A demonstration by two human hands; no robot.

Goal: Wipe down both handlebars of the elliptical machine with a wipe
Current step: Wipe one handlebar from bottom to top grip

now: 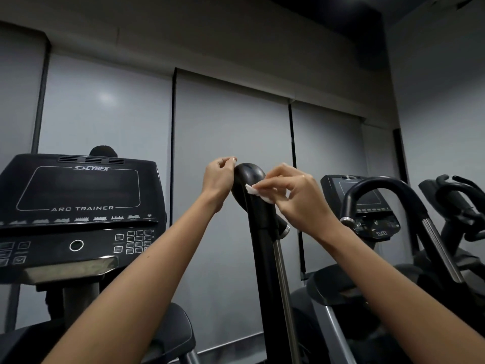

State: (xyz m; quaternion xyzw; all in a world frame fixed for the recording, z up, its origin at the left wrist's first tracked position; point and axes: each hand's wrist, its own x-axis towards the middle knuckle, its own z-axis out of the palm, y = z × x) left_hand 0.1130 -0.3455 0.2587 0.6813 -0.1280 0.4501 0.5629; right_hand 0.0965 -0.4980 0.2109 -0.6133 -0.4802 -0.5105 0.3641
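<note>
A black handlebar of the elliptical machine rises in the middle of the view and ends in a rounded knob. My right hand pinches a small white wipe and presses it against the right side of the knob. My left hand is at the knob's upper left, fingers curled, fingertips touching its top edge. The machine's other handlebar shows only as a dark rounded tip behind the console.
The machine's black console marked ARC TRAINER stands at the left. A second machine with a curved black handle and its own console stands at the right. Grey roller blinds cover the wall behind.
</note>
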